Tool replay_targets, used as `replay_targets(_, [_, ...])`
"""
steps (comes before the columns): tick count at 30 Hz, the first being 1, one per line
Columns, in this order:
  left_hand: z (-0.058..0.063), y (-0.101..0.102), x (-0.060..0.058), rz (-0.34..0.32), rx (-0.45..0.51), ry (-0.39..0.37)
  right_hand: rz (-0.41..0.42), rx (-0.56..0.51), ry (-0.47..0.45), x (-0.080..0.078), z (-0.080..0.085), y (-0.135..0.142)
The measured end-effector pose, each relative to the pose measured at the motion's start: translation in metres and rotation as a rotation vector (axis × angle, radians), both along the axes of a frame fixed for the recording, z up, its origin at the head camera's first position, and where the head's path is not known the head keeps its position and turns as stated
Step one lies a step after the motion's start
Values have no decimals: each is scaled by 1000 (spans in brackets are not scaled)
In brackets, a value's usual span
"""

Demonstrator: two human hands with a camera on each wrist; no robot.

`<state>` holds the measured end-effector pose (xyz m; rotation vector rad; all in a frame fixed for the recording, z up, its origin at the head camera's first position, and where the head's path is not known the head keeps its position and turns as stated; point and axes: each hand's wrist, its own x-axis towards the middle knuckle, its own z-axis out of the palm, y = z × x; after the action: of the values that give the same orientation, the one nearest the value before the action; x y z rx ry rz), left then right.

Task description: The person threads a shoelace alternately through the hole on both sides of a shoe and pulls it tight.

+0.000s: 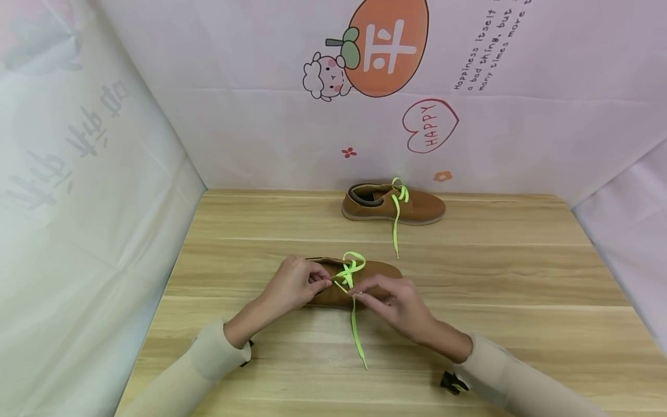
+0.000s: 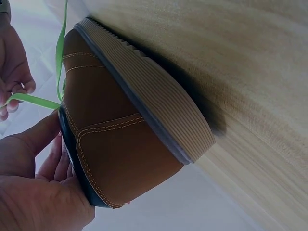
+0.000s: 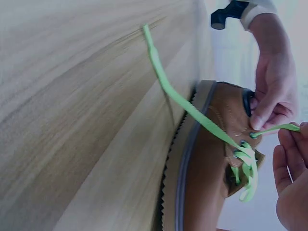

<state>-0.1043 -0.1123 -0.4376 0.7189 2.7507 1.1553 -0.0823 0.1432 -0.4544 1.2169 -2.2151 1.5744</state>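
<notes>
A brown leather shoe [image 1: 380, 272] stands on the table before me, toe to the right, threaded with a neon-green shoelace [image 1: 356, 330]. Its flap edge near the top eyelet is pinched by my left hand [image 1: 297, 282], whose fingers [image 2: 57, 161] reach in at the dark collar. My right hand [image 1: 405, 304] pinches one end of the lace. From its fingertips [image 3: 303, 129] a short taut stretch of lace runs to the top eyelet beside my left thumb. The lace's other end hangs over the shoe's near side onto the table.
Farther back, a second brown shoe [image 1: 427, 205] with a green lace [image 1: 395, 226] stands by the printed white backdrop [image 1: 260, 133]. The wood-grain table [image 1: 495, 255] lies under both shoes. White cloth walls close in the left and right sides.
</notes>
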Motion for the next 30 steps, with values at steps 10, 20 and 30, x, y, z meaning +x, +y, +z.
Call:
replay_targets(10, [-5, 0, 2, 9, 20, 2, -17, -42, -176, 7, 20, 27])
replay_targets(20, [-4, 0, 3, 31, 22, 22, -113, -66, -285, 4, 44, 57])
replay_targets(30, [-6, -1, 3, 49, 37, 49, -181, -126, -266, 0, 60, 75])
